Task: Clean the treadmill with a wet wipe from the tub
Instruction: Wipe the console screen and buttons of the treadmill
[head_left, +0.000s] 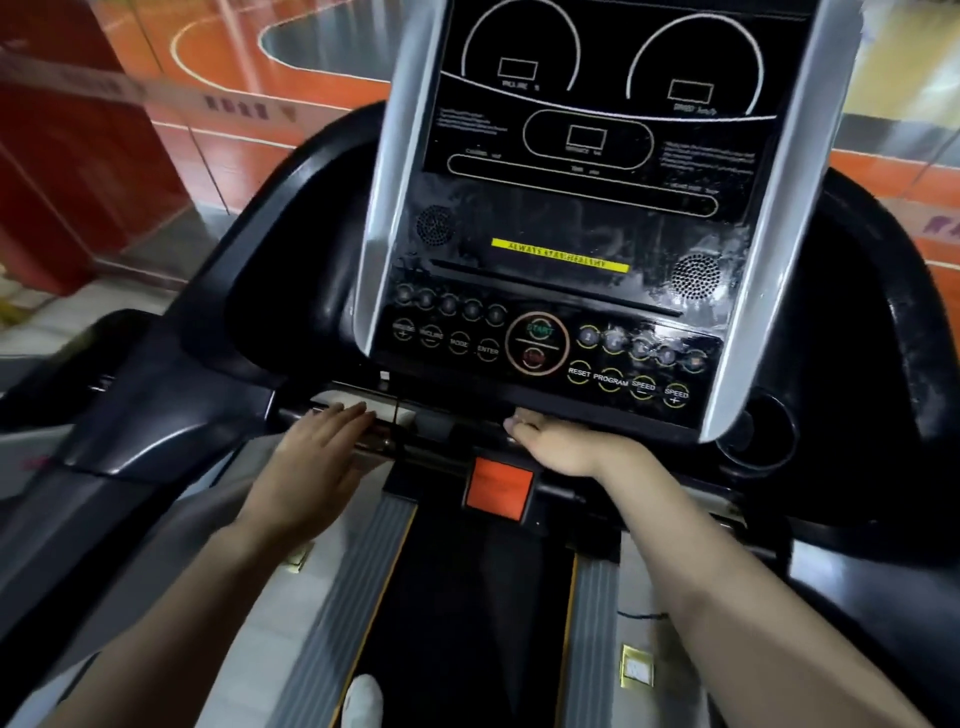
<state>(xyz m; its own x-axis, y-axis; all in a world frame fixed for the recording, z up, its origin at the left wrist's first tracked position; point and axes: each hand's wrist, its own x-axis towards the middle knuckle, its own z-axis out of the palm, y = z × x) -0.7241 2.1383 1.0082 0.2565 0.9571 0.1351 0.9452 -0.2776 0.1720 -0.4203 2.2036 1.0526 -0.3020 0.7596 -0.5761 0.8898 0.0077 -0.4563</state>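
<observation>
A: Start low for me. What's nearest?

B: A white shoe toe (363, 699) on the dark running belt (467, 597), with grey ribbed side rails (358, 571) either side of it. Pale floor beyond the rails.

A: And the hands?

B: Left hand (306, 467) reaches forward, fingers straight and together, lying flat on a white wet wipe (358, 408) spread along the crossbar under the console. Right hand (556, 441) is on that same bar, fingers curled under the console's lower edge; whether they clamp anything I cannot tell. Between the wrists, an orange-red safety tab (500, 488).

A: Up to the treadmill (156, 395) console (571, 249) now.

B: Glossy black panel in silver side frames. Button rows, START and STOP in a ring, a yellow strip, two round speaker grilles. Streaky smears show across the middle. A round cup holder (758, 431) sits at right.

A: The room behind?

B: Orange court flooring with white lines, red panels at left, all blurred.
</observation>
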